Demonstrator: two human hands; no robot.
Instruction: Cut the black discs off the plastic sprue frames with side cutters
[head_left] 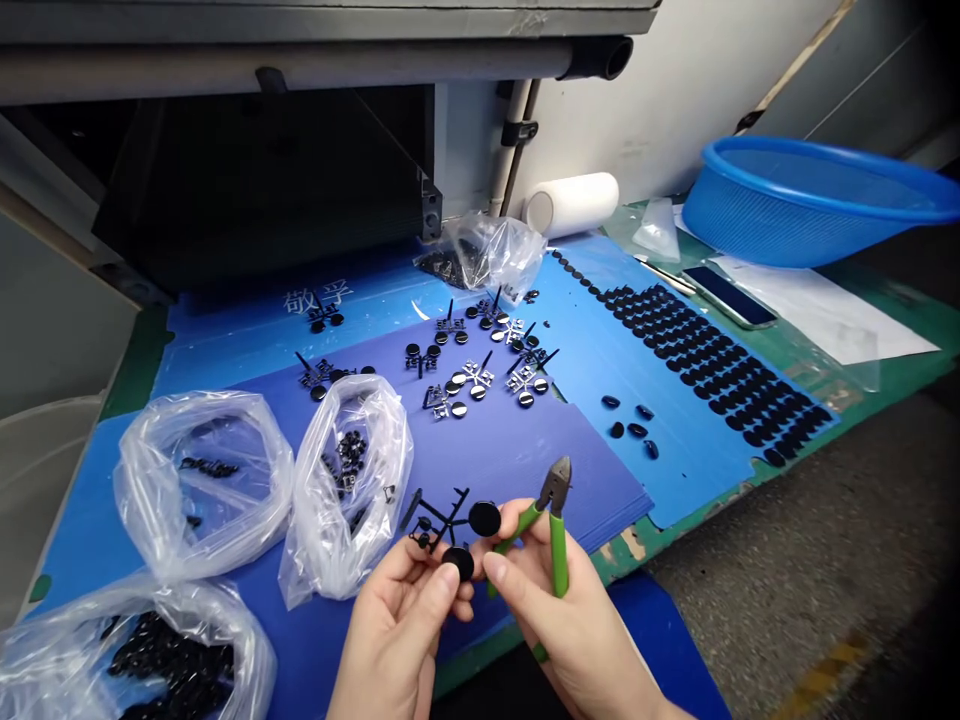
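Sprue (450, 522) partly behind left hand (412, 612)

This looks like a workshop or a small factory's work area, with a bench (874, 305) set up for handwork on small plastic parts. Black parts on branching sprues (448, 523) lie scattered over blue and violet sheets (517, 450), and many loose discs (720, 375) are laid out in close rows. Open clear bags (262, 490) hold more black pieces, and green-handled cutters (556, 485) are in use. A pipe frame (517, 135) stands behind, beside plain pale panels (652, 110). The rough grey floor (727, 560) bears a worn yellow marking (825, 675).
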